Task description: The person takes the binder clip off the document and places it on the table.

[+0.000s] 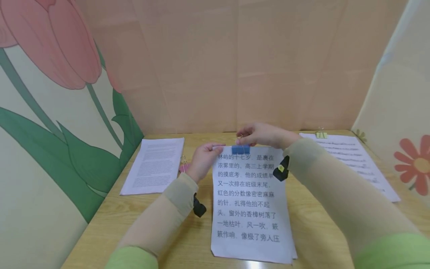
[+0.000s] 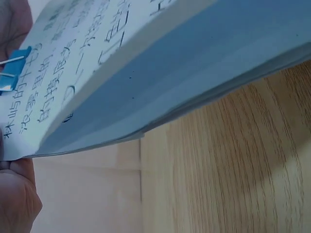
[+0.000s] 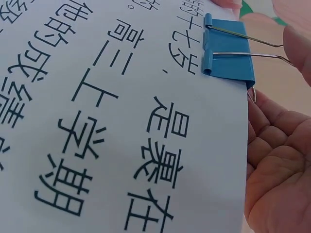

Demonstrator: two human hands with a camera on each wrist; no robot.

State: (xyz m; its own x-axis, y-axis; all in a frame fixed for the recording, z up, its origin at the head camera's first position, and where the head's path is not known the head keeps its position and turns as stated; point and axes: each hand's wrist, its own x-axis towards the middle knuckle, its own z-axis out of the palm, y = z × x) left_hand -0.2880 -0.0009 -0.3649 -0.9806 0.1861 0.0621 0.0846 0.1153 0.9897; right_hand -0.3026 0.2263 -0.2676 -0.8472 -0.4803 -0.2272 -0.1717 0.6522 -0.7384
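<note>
Nearest my view, the paper stack (image 1: 250, 209) lies on the wooden desk (image 1: 161, 220), long axis running away from me, far edge lifted clear — the left wrist view shows the gap beneath it. On that far edge sits the blue binder clip (image 1: 240, 149). My right hand (image 1: 263, 135) pinches its wire handles from behind — it is the nearer hand. My left hand (image 1: 202, 161) grips the stack's far left corner, just beside the clip.
</note>
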